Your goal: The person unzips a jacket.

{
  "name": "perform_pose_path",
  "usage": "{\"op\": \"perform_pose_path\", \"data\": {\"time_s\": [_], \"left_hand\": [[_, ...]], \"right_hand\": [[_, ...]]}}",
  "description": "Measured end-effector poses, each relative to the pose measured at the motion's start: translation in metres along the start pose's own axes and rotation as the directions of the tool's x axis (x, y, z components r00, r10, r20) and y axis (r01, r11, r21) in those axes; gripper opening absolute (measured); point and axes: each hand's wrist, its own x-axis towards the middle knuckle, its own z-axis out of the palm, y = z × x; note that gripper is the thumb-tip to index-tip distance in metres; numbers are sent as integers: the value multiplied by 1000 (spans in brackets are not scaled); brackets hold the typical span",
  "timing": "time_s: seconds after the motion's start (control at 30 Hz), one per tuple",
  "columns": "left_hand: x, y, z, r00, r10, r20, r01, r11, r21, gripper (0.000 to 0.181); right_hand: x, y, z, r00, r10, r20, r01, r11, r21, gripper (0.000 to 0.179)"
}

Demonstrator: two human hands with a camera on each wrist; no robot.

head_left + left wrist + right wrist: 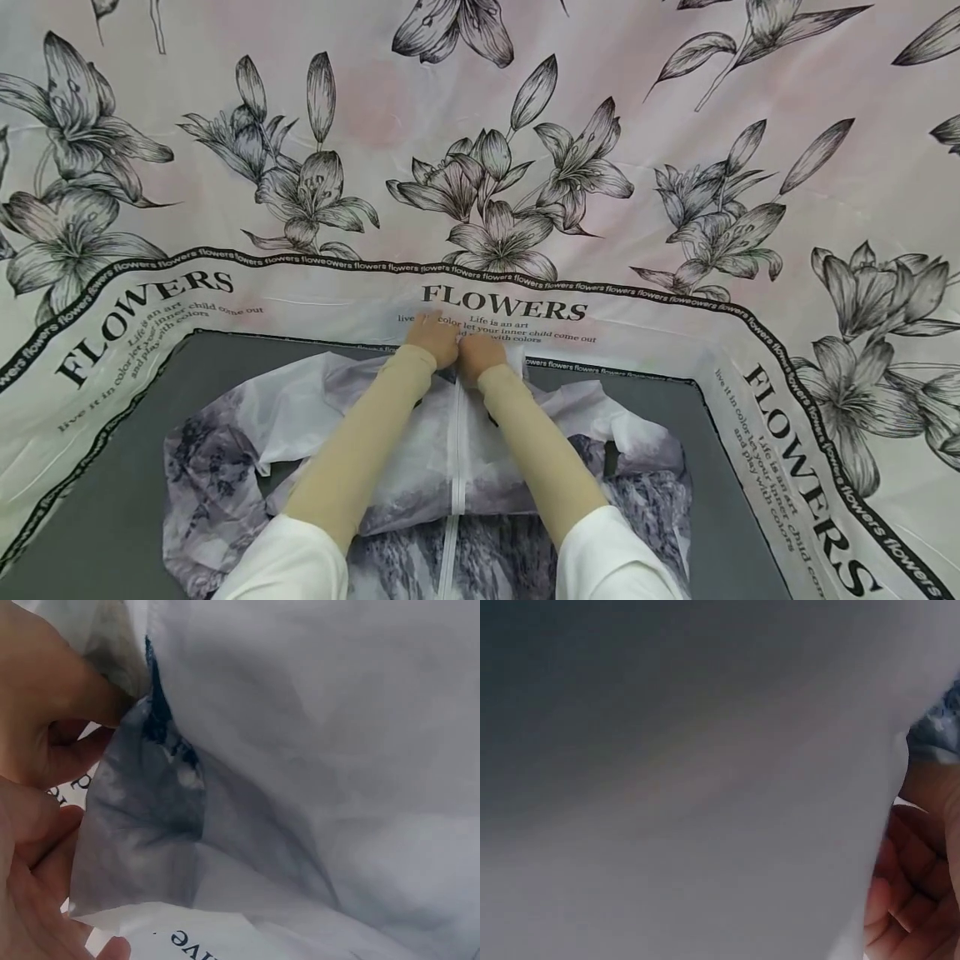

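A thin zip-up jacket [412,550], white at the top and patterned purple-grey below, lies spread out with its sleeves to both sides. Its pale zipper [457,450] runs down the middle. At the jacket's top edge, my left hand [433,340] pinches the fabric just left of the zipper. Close beside it, my right hand [480,358] grips the edge on the other side, fingers curled. In the left wrist view, a bluish fold of the jacket [150,802] hangs by the fingers. White jacket fabric [705,847] hides most of the right wrist view.
Beneath the jacket is a dark grey panel [731,508], framed by a white border with FLOWERS lettering [502,302]. Beyond it spreads a pinkish-white cloth printed with black lilies [495,183]. The jacket's left sleeve part [202,492] lies on the grey.
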Motion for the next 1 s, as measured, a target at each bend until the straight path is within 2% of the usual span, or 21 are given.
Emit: {"op": "perform_pose_path", "data": {"time_s": [0.17, 0.23, 0.33, 0.47, 0.67, 0.87, 1.0], "left_hand": [[4, 4, 2, 1000, 9, -27, -9, 1000, 10, 43], [4, 5, 2, 999, 25, -30, -24, 999, 21, 42], [5, 4, 1, 998, 23, -53, -24, 1000, -14, 37], [6, -3, 0, 996, -10, -91, 2, 997, -80, 32], [7, -7, 3, 997, -1, -79, -10, 989, -145, 30], [6, -6, 16, 998, -19, -55, 4, 965, -263, 29], [0, -2, 15, 998, -56, -39, 40, 940, -340, 29]], "right_hand": [[-5, 7, -5, 999, 14, -29, -14, 1000, -1, 17], [-7, 11, -6, 999, 41, -35, -40, 999, 32, 16], [-12, 15, -13, 997, 64, -52, -59, 993, 99, 16], [-18, 14, -30, 996, 30, -80, -17, 986, 168, 16], [-24, 8, -45, 996, -20, -90, 39, 976, 212, 15], [-35, 7, -47, 990, -25, -140, 61, 965, 256, 13], [-46, 8, -51, 982, -32, -187, 83, 959, 272, 12]]}}
